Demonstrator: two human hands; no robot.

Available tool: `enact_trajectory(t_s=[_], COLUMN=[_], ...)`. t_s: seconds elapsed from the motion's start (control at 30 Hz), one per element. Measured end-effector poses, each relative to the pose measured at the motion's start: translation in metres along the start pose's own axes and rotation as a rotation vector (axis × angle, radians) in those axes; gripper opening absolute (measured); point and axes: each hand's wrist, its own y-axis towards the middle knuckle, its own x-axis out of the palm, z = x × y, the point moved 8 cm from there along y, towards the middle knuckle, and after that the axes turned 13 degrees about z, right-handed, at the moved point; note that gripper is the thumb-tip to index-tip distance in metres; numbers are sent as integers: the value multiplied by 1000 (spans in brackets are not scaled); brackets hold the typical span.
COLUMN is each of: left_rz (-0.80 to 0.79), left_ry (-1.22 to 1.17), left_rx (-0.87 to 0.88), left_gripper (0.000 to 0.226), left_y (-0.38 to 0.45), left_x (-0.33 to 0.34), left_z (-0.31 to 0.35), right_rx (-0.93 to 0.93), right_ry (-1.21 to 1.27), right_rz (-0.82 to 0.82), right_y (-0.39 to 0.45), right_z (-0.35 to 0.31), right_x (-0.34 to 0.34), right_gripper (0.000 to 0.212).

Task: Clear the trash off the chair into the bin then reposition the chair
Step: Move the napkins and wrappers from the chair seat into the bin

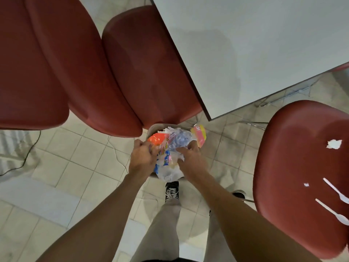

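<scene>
A small grey bin (pixel 151 129) stands on the floor below me, heaped with wrappers and plastic bags (pixel 173 142). My left hand (pixel 142 157) grips the left side of the wrapper heap. On the right side of that same pile, my right hand (pixel 190 157) has its fingers curled into the plastic. At the right stands a red chair (pixel 298 167). On its seat lie a crumpled white paper scrap (pixel 334 144), a tiny paper bit (pixel 306 184) and two white plastic spoons (pixel 335 190) (pixel 332 210).
A white table (pixel 255 44) fills the upper right, its corner near the bin. Two more red chairs (pixel 147 69) (pixel 47 63) stand left of the table. A black cable (pixel 28 154) trails over the tiled floor at left. My feet are just behind the bin.
</scene>
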Motion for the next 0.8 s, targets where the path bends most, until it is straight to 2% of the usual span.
enact_trajectory(t_s=[0.13, 0.23, 0.37, 0.63, 0.8], left_rz=[84, 12, -69, -62, -79], left_ry=[83, 140, 58, 42, 93], left_rx=[125, 156, 126, 190, 200], left_gripper=[53, 51, 56, 44, 50], left_y=[-7, -11, -13, -6, -1], left_x=[1, 13, 32, 55, 67], left_z=[0, -5, -19, -20, -21], right_rx=[7, -11, -4, 36, 37], right_ry=[-98, -150, -186, -226, -249], right_rz=[-28, -42, -58, -70, -106], right_y=[6, 11, 15, 23, 29], right_z=[-4, -6, -3, 6, 10], right_x=[16, 24, 42, 62, 65], right_gripper=[42, 43, 45, 42, 41])
